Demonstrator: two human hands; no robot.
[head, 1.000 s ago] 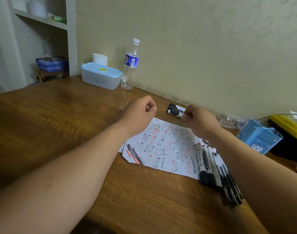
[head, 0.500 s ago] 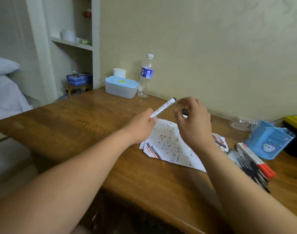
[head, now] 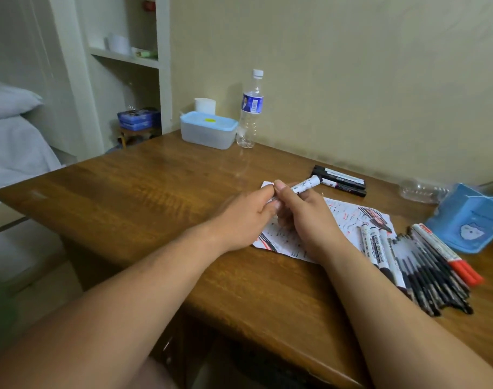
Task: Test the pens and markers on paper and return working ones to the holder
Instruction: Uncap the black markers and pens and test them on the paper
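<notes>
A plain beige wall (head: 352, 66) with a faint swirled texture runs behind a brown wooden worktop (head: 144, 197), whose grain carries a soft sheen under dim, diffuse light. Left of the wall, a white-framed alcove (head: 127, 88) holds a shelf (head: 124, 56) with a few pale things on it, too blurred to name. Low in the alcove stands a small wooden stool (head: 133, 134) carrying blue boxes (head: 138, 119). At the far left lies a bed (head: 15, 153) with a pale sheet and a pillow (head: 9, 102).
</notes>
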